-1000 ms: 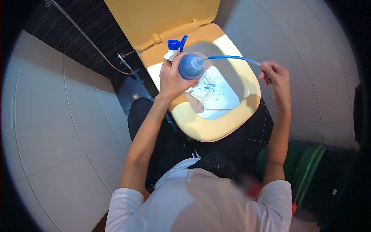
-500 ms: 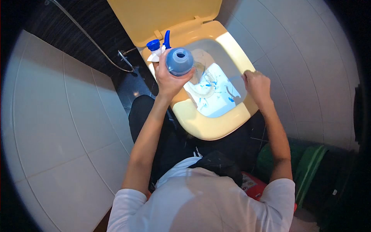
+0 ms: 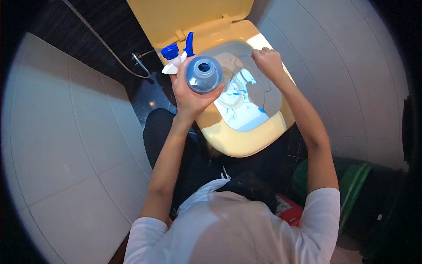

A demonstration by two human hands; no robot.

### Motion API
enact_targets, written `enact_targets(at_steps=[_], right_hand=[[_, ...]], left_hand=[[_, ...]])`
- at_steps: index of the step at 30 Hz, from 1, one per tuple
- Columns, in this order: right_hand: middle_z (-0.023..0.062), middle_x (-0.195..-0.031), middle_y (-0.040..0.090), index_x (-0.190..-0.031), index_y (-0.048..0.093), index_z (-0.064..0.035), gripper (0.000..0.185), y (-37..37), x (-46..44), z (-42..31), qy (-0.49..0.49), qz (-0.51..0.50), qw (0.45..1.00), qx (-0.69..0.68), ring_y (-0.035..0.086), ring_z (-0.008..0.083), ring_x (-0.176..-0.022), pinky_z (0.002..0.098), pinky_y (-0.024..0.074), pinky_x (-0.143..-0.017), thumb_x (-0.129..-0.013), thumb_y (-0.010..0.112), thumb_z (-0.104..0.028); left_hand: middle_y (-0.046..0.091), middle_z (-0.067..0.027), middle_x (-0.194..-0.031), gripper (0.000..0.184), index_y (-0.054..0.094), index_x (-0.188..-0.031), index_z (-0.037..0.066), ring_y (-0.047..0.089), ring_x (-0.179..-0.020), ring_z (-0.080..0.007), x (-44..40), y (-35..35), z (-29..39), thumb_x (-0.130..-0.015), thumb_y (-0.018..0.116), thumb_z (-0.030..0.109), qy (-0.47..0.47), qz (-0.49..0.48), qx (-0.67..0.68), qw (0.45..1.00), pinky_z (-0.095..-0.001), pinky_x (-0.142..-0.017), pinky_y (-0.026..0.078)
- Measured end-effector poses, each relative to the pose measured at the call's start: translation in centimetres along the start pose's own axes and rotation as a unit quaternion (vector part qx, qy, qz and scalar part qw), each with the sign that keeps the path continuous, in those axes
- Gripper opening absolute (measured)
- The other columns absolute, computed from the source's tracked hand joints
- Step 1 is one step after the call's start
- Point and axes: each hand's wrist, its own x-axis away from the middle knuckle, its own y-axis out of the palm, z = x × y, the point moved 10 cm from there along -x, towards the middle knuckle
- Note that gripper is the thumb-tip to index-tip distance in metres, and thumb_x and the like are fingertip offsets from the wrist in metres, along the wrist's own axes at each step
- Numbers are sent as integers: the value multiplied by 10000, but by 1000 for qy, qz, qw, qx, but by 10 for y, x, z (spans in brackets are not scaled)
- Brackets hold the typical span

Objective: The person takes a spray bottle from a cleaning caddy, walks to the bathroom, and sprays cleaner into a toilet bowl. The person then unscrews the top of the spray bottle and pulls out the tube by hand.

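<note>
My left hand (image 3: 191, 99) is wrapped round an uncapped translucent blue bottle (image 3: 204, 81), its round mouth facing up at me. The same hand also keeps a white spray head (image 3: 176, 61) with a blue nozzle and blue trigger beside the bottle. Over the right rim of the toilet, my right hand (image 3: 268, 61) is closed. From its fingers a thin bluish thing (image 3: 245, 56) sticks out to the left, too small to identify. Below both hands lies the toilet bowl, its yellow seat (image 3: 233, 143) bordering white walls streaked with blue liquid (image 3: 239, 92).
The yellow lid (image 3: 189, 17) is raised at the back. A hose (image 3: 94, 35) runs down to a metal valve (image 3: 141, 65) at left. Tiled walls stand close on both sides. A green cylindrical object (image 3: 354, 185) and a red item (image 3: 290, 211) are at lower right.
My right hand has moved up and left along the bowl's right side. My left hand still holds the bottle and spray head, with only a slight shift.
</note>
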Motion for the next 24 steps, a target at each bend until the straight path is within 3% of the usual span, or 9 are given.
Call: enact_targets(at_steps=[2, 5, 9, 11, 14, 18, 19, 21, 24], right_hand=[[68, -633, 649, -721, 585, -92, 52, 34, -1, 1, -1, -97, 994, 52, 661, 219, -655, 362, 507, -539, -742, 604, -135], [61, -617, 645, -722, 578, -90, 47, 29, -5, -3, -29, -33, 997, 59, 662, 213, -644, 356, 505, -529, -724, 601, -131], [75, -613, 637, -738, 581, -95, 77, 31, -3, -7, -6, -72, 995, 61, 660, 230, -637, 367, 504, -529, -778, 598, -159], [134, -622, 614, -796, 620, -82, 223, -1, -5, -10, 177, 7, 977, -121, 632, 298, -619, 414, 487, -556, -854, 598, -297], [188, -727, 651, -830, 667, -50, 242, 32, 3, -51, 248, -108, 918, -292, 644, 356, -716, 463, 500, -655, -844, 604, -283], [221, -774, 653, -766, 705, -42, 280, 59, 27, -40, 382, -117, 814, -421, 642, 363, -722, 434, 502, -667, -784, 652, -316], [221, -774, 653, -766, 705, -42, 280, 59, 32, -40, 380, -117, 815, -422, 642, 363, -722, 434, 502, -667, -784, 652, -316], [219, -766, 651, -763, 703, -37, 278, 66, 45, -78, 258, -302, 830, -390, 641, 364, -717, 435, 502, -667, -778, 659, -311], [201, -744, 651, -763, 686, -32, 268, 47, 60, -69, 251, -275, 853, -366, 644, 364, -745, 453, 499, -666, -801, 633, -293]], left_hand=[[592, -95, -1032, 703, 506, -1153, 19, 566, -972, -239, 0, -2, 4, -583, 865, 217, -2, -5, 5, 1000, -356, -899, 402], [593, -96, -1038, 711, 508, -1156, 17, 570, -975, -236, -4, -1, 7, -577, 869, 217, 9, -17, -16, 1000, -357, -900, 399], [590, -100, -1044, 717, 503, -1160, 7, 587, -972, -234, -9, -11, 3, -578, 870, 211, 23, -11, -45, 999, -348, -892, 423], [586, -103, -1046, 728, 497, -1168, 2, 592, -967, -222, -6, -31, 7, -574, 868, 200, 27, 7, -56, 998, -333, -877, 455], [583, -101, -1045, 741, 490, -1179, 4, 585, -979, -212, -1, -43, -13, -571, 869, 195, -39, 28, -26, 998, -334, -877, 460], [575, -93, -1059, 746, 484, -1188, 12, 574, -996, -211, 3, -61, -20, -575, 869, 194, -85, 48, -36, 995, -345, -906, 443], [571, -90, -1068, 747, 484, -1191, 16, 567, -1005, -214, 4, -62, -20, -576, 868, 196, -87, 41, -48, 994, -349, -916, 432], [564, -88, -1084, 745, 485, -1193, 22, 549, -1013, -220, 7, -64, -24, -582, 866, 213, -91, 37, -52, 994, -361, -935, 398], [561, -90, -1090, 751, 486, -1193, 26, 537, -1015, -227, 7, -65, -27, -579, 867, 229, -89, 47, -51, 994, -371, -937, 377]])
